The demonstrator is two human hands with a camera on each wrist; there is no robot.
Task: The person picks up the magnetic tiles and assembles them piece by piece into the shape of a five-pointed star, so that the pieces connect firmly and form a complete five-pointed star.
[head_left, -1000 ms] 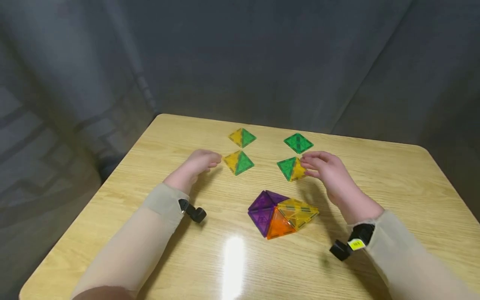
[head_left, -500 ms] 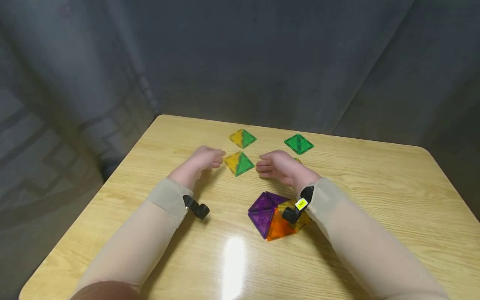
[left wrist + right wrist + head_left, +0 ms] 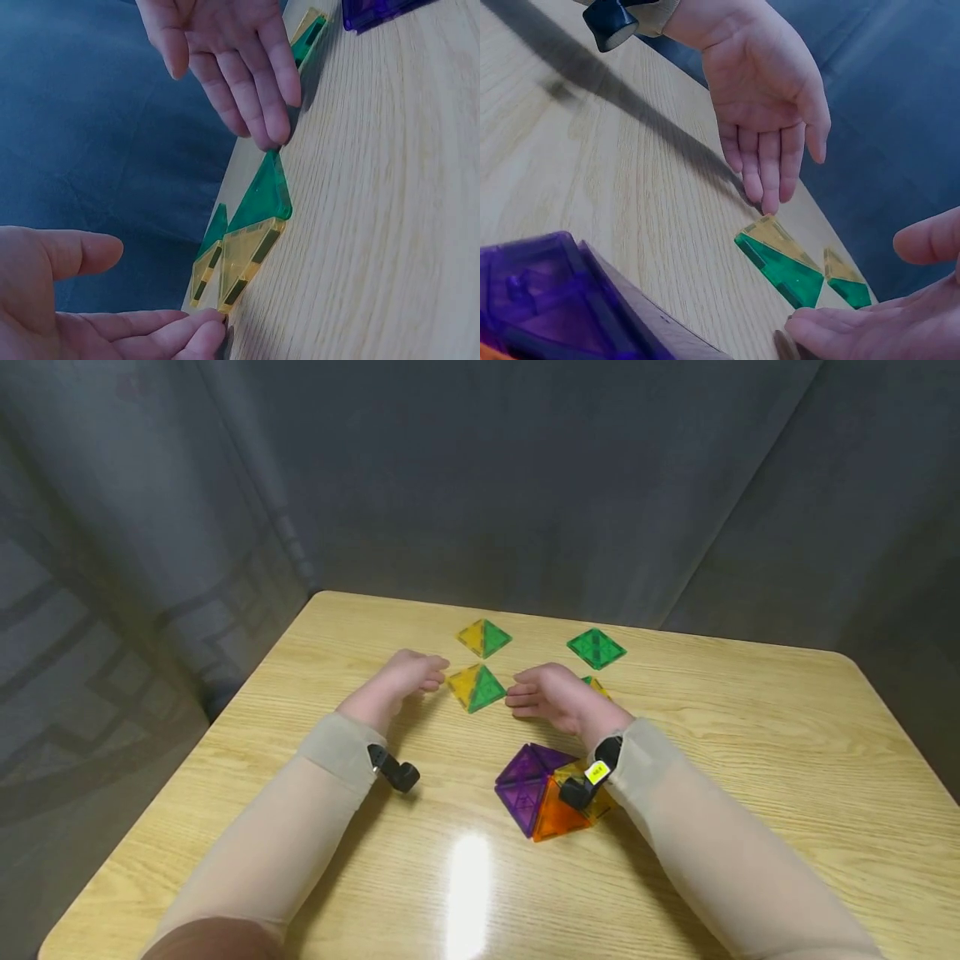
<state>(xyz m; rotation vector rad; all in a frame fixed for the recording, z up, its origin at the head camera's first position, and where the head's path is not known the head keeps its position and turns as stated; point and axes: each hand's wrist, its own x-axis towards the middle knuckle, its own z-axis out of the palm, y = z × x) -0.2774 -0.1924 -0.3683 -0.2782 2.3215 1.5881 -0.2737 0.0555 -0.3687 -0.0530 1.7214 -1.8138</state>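
Note:
A yellow-and-green pair of magnetic tiles (image 3: 477, 687) lies flat, joined into a diamond, between both hands. My left hand (image 3: 401, 685) has its fingertips at the yellow corner, fingers straight. On the opposite side my right hand (image 3: 551, 697) has extended fingers at the green corner. In the left wrist view the green tile (image 3: 262, 195) meets the right fingertips, and the yellow tile (image 3: 247, 259) meets the left ones. Partly hidden behind the right hand is another green-and-yellow diamond (image 3: 596, 685). Neither hand curls round anything.
Farther back lie a yellow-and-green diamond (image 3: 484, 637) and an all-green diamond (image 3: 596, 648). A purple, orange and yellow tile shape (image 3: 522, 785) sits nearer, partly under the right wrist camera. The wooden table (image 3: 360, 877) ends at a dark curtain (image 3: 480, 485).
My right hand has moved left, from the right-hand green-and-yellow diamond to the green corner of the left one. My left hand has hardly moved.

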